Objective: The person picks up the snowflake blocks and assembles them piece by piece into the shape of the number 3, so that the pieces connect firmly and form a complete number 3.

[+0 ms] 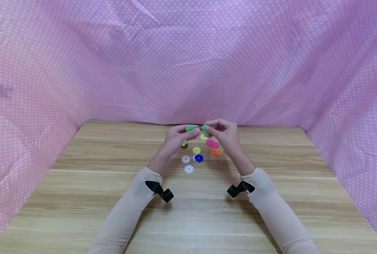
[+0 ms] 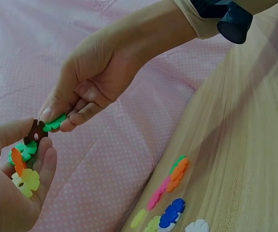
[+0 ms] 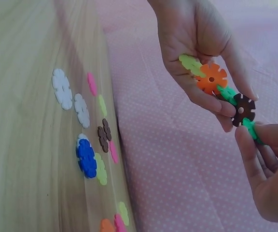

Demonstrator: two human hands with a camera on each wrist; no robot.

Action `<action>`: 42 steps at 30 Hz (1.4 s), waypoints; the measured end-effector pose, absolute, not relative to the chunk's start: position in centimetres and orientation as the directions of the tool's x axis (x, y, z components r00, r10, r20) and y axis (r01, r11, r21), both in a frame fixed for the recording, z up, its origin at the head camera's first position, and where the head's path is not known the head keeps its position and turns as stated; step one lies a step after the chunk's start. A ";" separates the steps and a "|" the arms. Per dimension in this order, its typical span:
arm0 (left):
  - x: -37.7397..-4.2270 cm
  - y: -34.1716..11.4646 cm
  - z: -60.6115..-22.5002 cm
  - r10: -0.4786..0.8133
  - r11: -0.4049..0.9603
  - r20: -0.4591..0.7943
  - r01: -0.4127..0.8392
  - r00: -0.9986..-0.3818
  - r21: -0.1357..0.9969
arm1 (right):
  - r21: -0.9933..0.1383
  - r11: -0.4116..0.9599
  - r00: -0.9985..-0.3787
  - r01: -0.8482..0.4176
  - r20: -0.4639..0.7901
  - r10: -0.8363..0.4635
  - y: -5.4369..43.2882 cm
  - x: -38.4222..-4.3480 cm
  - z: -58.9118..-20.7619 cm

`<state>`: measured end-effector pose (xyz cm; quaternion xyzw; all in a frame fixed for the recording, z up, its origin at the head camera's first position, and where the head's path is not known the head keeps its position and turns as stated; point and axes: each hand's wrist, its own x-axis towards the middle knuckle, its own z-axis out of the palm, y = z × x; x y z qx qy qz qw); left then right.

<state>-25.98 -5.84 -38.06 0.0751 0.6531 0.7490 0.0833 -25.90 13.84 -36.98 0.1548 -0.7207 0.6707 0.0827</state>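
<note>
My left hand (image 1: 173, 139) holds a short chain of notched plastic discs joined at their slots. In the right wrist view the chain shows a yellow disc (image 3: 189, 64), an orange disc (image 3: 212, 79), a green disc (image 3: 227, 94) and a brown disc (image 3: 244, 109). Thumb and fingers of my right hand (image 1: 225, 137) pinch another green disc (image 3: 250, 130). Its edge meets the rim of the brown disc; whether the slots are engaged I cannot tell. Both hands are raised above the far part of the table, close together.
Loose discs lie on the wooden table (image 1: 188, 218) below the hands: a blue disc (image 1: 199, 158), a white disc (image 1: 189, 169), pink discs (image 1: 212, 143), orange discs (image 1: 216, 151), plus several yellow, brown and other ones. A pink dotted cloth (image 1: 188, 70) hangs behind the table.
</note>
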 end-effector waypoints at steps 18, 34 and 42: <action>-26.1 -5.7 -37.3 0.223 -0.155 0.051 0.016 -0.973 0.988 | -0.942 -0.014 -0.942 -0.335 0.335 -0.027 13.1 -25.5 -36.6; -25.7 -5.3 -37.2 0.157 -0.220 0.021 -0.014 -0.987 0.975 | -0.967 -0.058 -0.965 -0.249 0.252 -0.073 12.9 -25.5 -36.8; -25.9 -6.3 -37.8 0.405 -0.018 -0.030 -0.041 -0.914 0.999 | -0.972 0.023 -0.958 -0.234 0.227 -0.173 13.8 -25.7 -36.9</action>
